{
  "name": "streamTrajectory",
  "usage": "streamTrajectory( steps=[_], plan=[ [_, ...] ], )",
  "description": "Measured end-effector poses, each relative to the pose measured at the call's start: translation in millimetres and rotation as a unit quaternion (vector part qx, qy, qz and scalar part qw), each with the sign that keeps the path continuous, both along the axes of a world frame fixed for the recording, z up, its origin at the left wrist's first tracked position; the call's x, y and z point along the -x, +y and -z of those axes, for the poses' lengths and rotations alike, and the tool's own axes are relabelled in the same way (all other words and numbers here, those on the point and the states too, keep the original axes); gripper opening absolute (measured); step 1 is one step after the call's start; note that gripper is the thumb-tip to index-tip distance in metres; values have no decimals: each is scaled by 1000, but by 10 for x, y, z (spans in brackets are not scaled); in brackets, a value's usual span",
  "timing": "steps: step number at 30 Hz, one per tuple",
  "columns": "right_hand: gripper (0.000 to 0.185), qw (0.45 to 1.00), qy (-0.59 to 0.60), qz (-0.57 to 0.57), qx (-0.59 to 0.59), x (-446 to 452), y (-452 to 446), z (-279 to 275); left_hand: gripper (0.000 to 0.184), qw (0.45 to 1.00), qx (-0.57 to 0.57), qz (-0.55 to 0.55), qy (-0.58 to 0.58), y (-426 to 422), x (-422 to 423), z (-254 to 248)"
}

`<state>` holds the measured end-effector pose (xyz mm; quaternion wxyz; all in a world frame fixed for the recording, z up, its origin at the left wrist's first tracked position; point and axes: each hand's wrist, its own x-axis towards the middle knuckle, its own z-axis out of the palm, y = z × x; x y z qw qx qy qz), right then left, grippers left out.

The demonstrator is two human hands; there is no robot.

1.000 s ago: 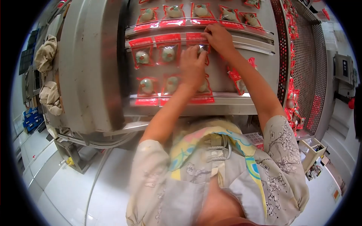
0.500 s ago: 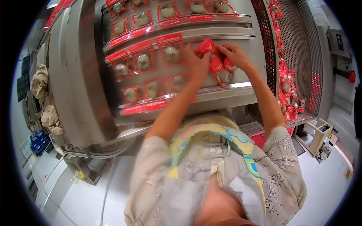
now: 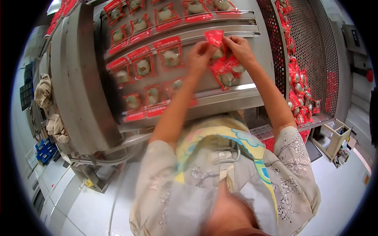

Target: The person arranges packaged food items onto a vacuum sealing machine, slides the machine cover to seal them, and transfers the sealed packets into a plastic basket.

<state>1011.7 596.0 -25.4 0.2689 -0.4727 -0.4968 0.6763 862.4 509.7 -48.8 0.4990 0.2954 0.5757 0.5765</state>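
Note:
Between my two hands is a red and clear packet [image 3: 215, 38] with a pale round item inside. My left hand [image 3: 200, 56] pinches its left side, and my right hand [image 3: 238, 48] has its fingers closed at the upper right edge. Just below, more red packets [image 3: 227, 78] lie in a small overlapping pile on the metal surface. To the left of my hands, similar packets [image 3: 171, 57] lie flat in rows, each with a pale greenish round item. My left forearm partly covers a packet [image 3: 176, 84] in the lower row.
Metal rails [image 3: 252, 29] cross the surface above my hands. A perforated metal bin [image 3: 315, 47] at the right holds many red packets [image 3: 300, 88]. A broad metal housing [image 3: 84, 78] stands at the left, with crumpled cloths [image 3: 43, 91] beyond it.
My hands have moved from the row of flat packets to the loose ones at the right. A packet is now raised between them. The view has shifted, and the rows appear further left.

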Motion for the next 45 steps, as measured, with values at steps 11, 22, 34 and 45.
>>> streamTrajectory(
  steps=[11,22,34,45],
  plan=[
    [29,998,-20,-37,-46,291,-67,51,26,908,43,-91,406,-62,135,-61],
    [33,956,-267,-114,-31,239,122,408,15,976,151,-120,101,-211,178,614],
    [30,994,-107,-36,-5,269,140,486,35,973,129,-183,54,-144,-38,199],
    [15,812,-283,-3,-510,380,105,-134,47,774,-86,81,622,-321,-39,-199]
  ],
)
